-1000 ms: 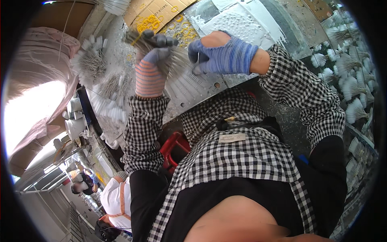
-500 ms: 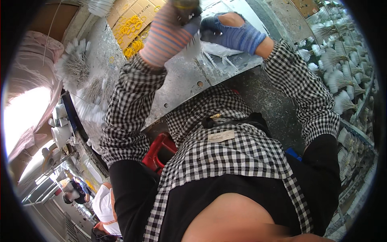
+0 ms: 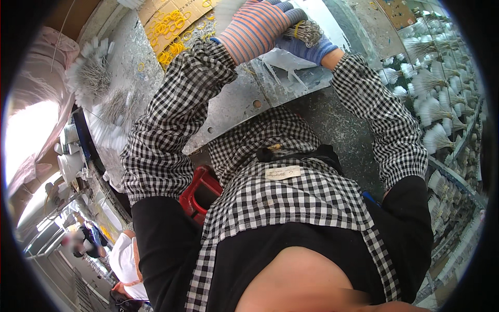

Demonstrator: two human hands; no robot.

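A scuffed grey metal table (image 3: 228,114) spans the far side; cardboard (image 3: 148,11) with yellow rings (image 3: 169,26) lies at far left, a white-smeared sheet (image 3: 317,18) at far right; brush bundles (image 3: 93,73) fan out on the left, and a rack of similar bundles (image 3: 434,86) fills the right; a red stool (image 3: 200,195) stands near left, a person in white (image 3: 125,260) beyond.

One second ago the held bundle's bristles spread toward the near right; now its wire ends point right, over the right hand (image 3: 312,50); the left hand (image 3: 260,28) is curled closed around the yellow-banded wire bundle (image 3: 306,34), above the table; how far the half-hidden right hand closes, I cannot tell.
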